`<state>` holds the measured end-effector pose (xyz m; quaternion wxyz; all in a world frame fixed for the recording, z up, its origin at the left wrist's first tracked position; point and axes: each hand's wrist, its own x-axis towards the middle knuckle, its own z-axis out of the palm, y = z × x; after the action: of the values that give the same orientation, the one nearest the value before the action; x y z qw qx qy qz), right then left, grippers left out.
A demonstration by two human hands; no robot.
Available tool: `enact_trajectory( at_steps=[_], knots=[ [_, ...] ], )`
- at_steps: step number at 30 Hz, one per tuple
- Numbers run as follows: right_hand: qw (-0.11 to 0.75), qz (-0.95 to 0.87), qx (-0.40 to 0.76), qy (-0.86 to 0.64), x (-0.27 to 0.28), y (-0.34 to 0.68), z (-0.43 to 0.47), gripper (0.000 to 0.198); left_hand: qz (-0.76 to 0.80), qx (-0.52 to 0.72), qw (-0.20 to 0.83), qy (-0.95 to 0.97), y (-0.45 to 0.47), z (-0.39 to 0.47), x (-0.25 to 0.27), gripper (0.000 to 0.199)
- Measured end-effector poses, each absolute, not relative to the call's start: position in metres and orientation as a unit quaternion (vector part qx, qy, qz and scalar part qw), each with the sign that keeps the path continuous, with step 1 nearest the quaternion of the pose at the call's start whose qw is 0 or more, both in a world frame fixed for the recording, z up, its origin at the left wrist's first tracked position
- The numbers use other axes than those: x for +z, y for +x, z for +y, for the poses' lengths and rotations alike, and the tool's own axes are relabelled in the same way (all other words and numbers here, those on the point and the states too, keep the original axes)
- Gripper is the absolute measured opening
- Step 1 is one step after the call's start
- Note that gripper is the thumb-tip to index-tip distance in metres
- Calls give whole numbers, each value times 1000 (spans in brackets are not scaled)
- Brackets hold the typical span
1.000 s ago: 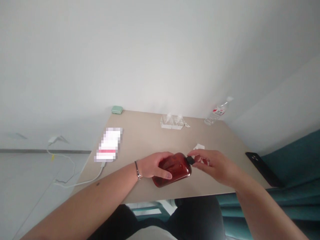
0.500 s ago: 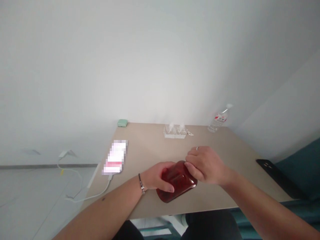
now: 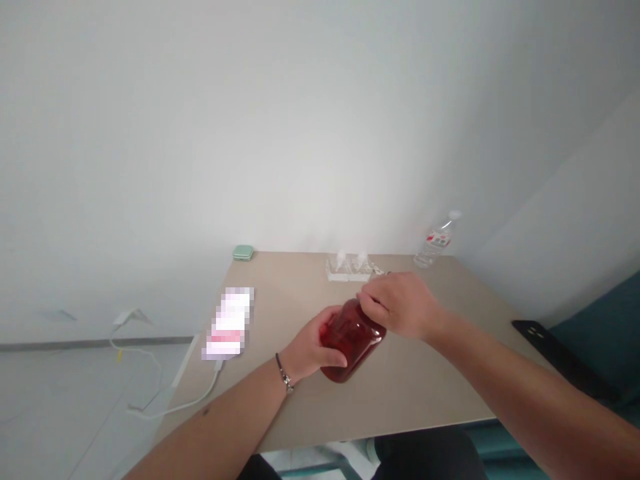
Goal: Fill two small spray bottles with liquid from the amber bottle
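A shiny, see-through dark red bottle (image 3: 353, 338) is held tilted above the table, its upper end pointing right and away from me. My left hand (image 3: 320, 345) is closed around the body, with the thumb along the near side. Over the upper end, my right hand (image 3: 397, 305) is closed, fingers curled. Its fingers cover the mouth, so I cannot see whether a cap is there.
The beige table (image 3: 295, 413) meets the wall at the back. On it are a phone (image 3: 231, 323) with a white cable (image 3: 200, 397), a small green case (image 3: 243, 253), a clear box (image 3: 349, 268) and a clear plastic bottle (image 3: 437, 241). A black object (image 3: 555, 357) lies by the right edge.
Both hands have moved up and away from me with the red bottle, slightly to the left at the top. The bottle stands somewhat steeper. Both hands keep their grip.
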<state>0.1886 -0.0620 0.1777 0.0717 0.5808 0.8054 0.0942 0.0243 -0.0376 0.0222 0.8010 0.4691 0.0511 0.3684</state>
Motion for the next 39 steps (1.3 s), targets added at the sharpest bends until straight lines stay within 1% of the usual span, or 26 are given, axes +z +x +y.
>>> enact_trajectory(
  at_steps=[2,4,7,9,12,15,17,19,21,23,25,27,29,31,32,34,37,39],
  knots=[
    [59,805,101,581,196,189,-52,51,69,435,787,433,27,-31,19,72],
    [25,790,117,601,215,189,-39,50,128,487,763,405,29,-22,13,61],
    [-43,773,123,621,237,186,-17,46,245,477,751,385,29,-11,3,53],
    [-80,779,107,612,243,181,1,43,269,477,747,378,28,-6,-2,53],
    [-102,797,77,590,240,175,31,31,258,459,739,420,26,-5,-6,51],
    [-98,802,48,587,229,172,59,22,258,434,738,448,27,-7,-4,48],
    [-102,800,33,590,222,171,71,22,266,436,734,447,28,-7,-3,44],
    [-119,799,20,589,217,171,77,22,280,473,726,413,29,-4,-2,42],
    [-144,801,-3,581,213,170,77,21,288,525,730,329,27,2,-2,44],
    [-169,801,-44,573,209,168,72,21,266,549,758,228,22,8,0,46],
    [-187,799,-101,562,202,167,65,20,198,529,805,181,17,12,4,44],
    [-202,796,-159,548,195,167,59,21,141,504,831,187,12,13,8,43],
    [-226,784,-208,538,187,173,51,26,124,485,842,201,10,13,11,44],
    [-266,759,-230,548,178,188,39,35,134,488,837,207,10,13,11,44],
    [-285,742,-225,563,171,198,32,40,142,496,832,207,11,13,10,43],
    [-299,709,-161,618,149,227,12,45,157,509,822,201,12,14,7,42],
    [-223,660,1,717,92,277,-25,45,169,514,820,188,14,17,4,40],
    [-159,612,69,771,45,306,-52,52,171,514,821,180,15,17,3,39]
  ],
)
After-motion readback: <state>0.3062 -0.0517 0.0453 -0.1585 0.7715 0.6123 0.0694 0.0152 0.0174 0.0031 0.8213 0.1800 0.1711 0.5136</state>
